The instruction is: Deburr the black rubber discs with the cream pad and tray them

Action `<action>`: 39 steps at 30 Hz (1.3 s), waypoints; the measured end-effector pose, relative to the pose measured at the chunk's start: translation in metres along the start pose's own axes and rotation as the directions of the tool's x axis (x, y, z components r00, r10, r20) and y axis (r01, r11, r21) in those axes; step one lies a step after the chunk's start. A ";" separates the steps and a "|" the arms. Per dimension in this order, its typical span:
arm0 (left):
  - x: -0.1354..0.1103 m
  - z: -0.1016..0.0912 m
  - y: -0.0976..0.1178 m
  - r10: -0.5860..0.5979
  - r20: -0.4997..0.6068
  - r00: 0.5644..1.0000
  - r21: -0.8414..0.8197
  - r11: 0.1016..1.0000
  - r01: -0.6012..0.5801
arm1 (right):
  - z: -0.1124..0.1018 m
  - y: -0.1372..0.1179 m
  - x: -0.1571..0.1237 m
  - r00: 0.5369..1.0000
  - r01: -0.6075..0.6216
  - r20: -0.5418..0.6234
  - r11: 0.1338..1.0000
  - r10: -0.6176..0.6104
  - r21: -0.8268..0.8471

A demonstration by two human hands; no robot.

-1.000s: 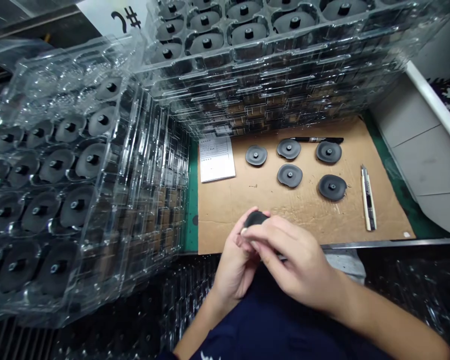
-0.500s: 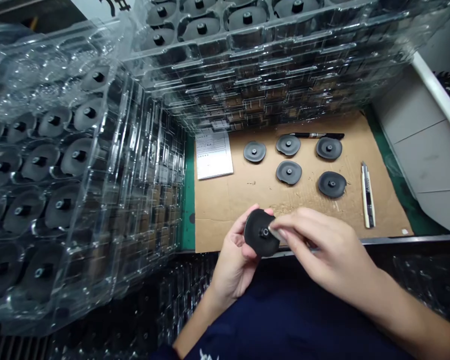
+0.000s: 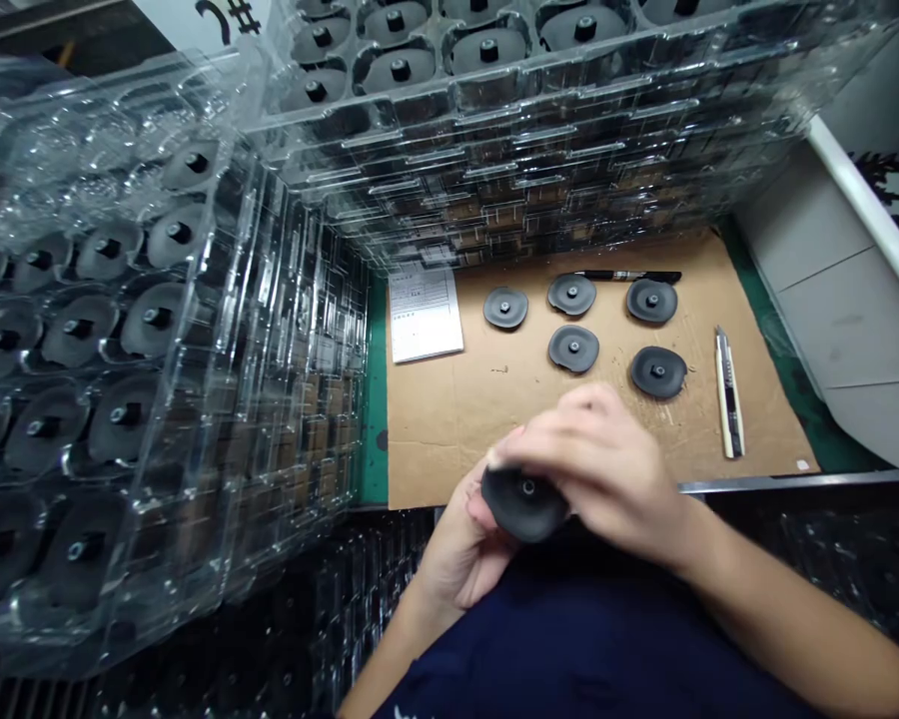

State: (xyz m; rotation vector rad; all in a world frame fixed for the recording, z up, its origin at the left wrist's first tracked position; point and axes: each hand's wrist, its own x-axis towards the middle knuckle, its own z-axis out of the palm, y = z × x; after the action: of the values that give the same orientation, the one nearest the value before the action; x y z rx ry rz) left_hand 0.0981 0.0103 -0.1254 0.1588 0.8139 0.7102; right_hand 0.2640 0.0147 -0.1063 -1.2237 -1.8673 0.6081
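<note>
A round, dish-shaped black part (image 3: 525, 507) with a short hollow stub at its centre is tilted up in front of my body. My left hand (image 3: 460, 544) is closed around its left edge from beneath. My right hand (image 3: 606, 469), somewhat blurred, curls over the upper rim with its fingers pressed together. At its fingertips is a small whitish spot, too unclear to name. Several similar black discs, among them one (image 3: 573, 349) at the centre and one (image 3: 657, 371) at the right, lie stub-up on the brown cardboard (image 3: 449, 429).
Stacked clear plastic trays filled with black discs stand at the left (image 3: 195, 399) and along the back (image 3: 494, 130). A printed paper (image 3: 427, 320), a black pen (image 3: 629, 276) and a white-handled utility knife (image 3: 728, 394) lie on the cardboard. A grey-white panel (image 3: 831, 300) borders the right side.
My right hand has moved from the disc's central stub to its upper left rim, crossing over the disc. The held disc sits slightly lower in view.
</note>
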 end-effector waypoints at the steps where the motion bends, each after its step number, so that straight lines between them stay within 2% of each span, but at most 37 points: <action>1: -0.001 0.000 0.001 -0.014 0.032 0.999 0.004 1.000 0.013 | -0.001 0.008 -0.002 0.993 -0.119 -0.019 0.993 0.119 0.008; 2: -0.002 -0.001 0.002 -0.032 0.093 0.995 0.002 0.999 0.032 | -0.002 0.018 -0.006 0.967 -0.253 -0.038 0.967 0.254 0.010; 4: -0.004 -0.004 0.004 -0.050 0.183 0.982 -0.019 0.998 0.054 | 0.001 0.038 -0.019 0.876 -0.481 -0.028 0.876 0.481 0.014; 6: -0.004 -0.008 0.004 -0.037 0.207 0.978 -0.028 0.999 0.044 | 0.008 0.053 -0.037 0.805 -0.592 0.053 0.806 0.591 0.001; 7: -0.004 -0.009 0.004 -0.031 0.207 0.978 -0.030 0.999 0.038 | 0.013 0.058 -0.048 0.790 -0.608 0.095 0.794 0.605 -0.006; 12: -0.004 -0.012 0.004 -0.057 0.218 0.974 -0.023 0.998 0.064 | 0.037 0.055 -0.089 0.815 -0.562 0.156 0.827 0.558 -0.024; 15: -0.004 -0.011 0.005 -0.055 0.227 0.972 -0.020 0.998 0.061 | 0.043 0.047 -0.096 0.836 -0.525 0.142 0.848 0.529 -0.070; 17: -0.004 -0.009 0.005 -0.041 0.219 0.975 -0.019 0.999 0.046 | 0.043 0.044 -0.096 0.835 -0.532 0.098 0.840 0.542 -0.110; 20: -0.006 -0.006 0.003 -0.016 0.187 0.982 -0.007 1.000 0.017 | 0.040 0.044 -0.093 0.821 -0.563 0.056 0.822 0.568 -0.092; 24: -0.009 -0.002 0.000 0.008 0.141 0.990 0.000 1.000 -0.008 | 0.026 0.043 -0.087 0.756 -0.654 0.065 0.749 0.651 0.111; 26: -0.010 0.001 -0.001 0.025 0.135 0.991 0.009 1.000 -0.026 | 0.013 0.035 -0.079 0.735 -0.670 0.029 0.719 0.678 0.186; 27: -0.010 0.002 -0.002 0.036 0.132 0.991 0.022 0.999 -0.039 | 0.005 0.029 -0.073 0.741 -0.656 -0.006 0.726 0.671 0.206; 29: -0.010 0.004 -0.003 0.058 0.115 0.992 0.062 0.996 -0.065 | -0.007 0.010 -0.060 0.791 -0.577 -0.109 0.793 0.603 0.197; 31: -0.009 0.004 -0.006 0.085 0.101 0.991 0.100 0.990 -0.095 | -0.014 -0.010 -0.045 0.883 -0.407 -0.194 0.902 0.428 0.143; 32: -0.009 0.003 -0.007 0.101 0.098 0.990 0.116 0.987 -0.113 | -0.015 -0.019 -0.039 0.926 -0.297 -0.205 0.947 0.316 0.120; 34: -0.007 0.000 -0.008 0.139 0.083 0.987 0.142 0.979 -0.150 | -0.014 -0.030 -0.031 0.978 -0.140 -0.143 0.985 0.153 0.102; 35: -0.007 -0.003 -0.008 0.159 0.070 0.985 0.152 0.974 -0.168 | -0.013 -0.032 -0.029 0.989 -0.123 -0.073 0.988 0.129 0.092; 37: -0.006 -0.007 -0.008 0.202 0.042 0.978 0.167 0.964 -0.206 | -0.011 -0.033 -0.027 0.983 -0.179 0.038 0.983 0.178 0.035; 39: -0.006 -0.008 -0.008 0.236 0.049 0.971 0.173 0.955 -0.241 | -0.011 -0.033 -0.026 0.975 -0.218 0.033 0.976 0.219 -0.025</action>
State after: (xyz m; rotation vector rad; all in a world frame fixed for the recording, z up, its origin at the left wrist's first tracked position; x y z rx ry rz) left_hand 0.0934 -0.0006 -0.1307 0.4335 0.8400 0.8598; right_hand 0.2608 -0.0231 -0.0851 -1.4535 -1.7846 0.7341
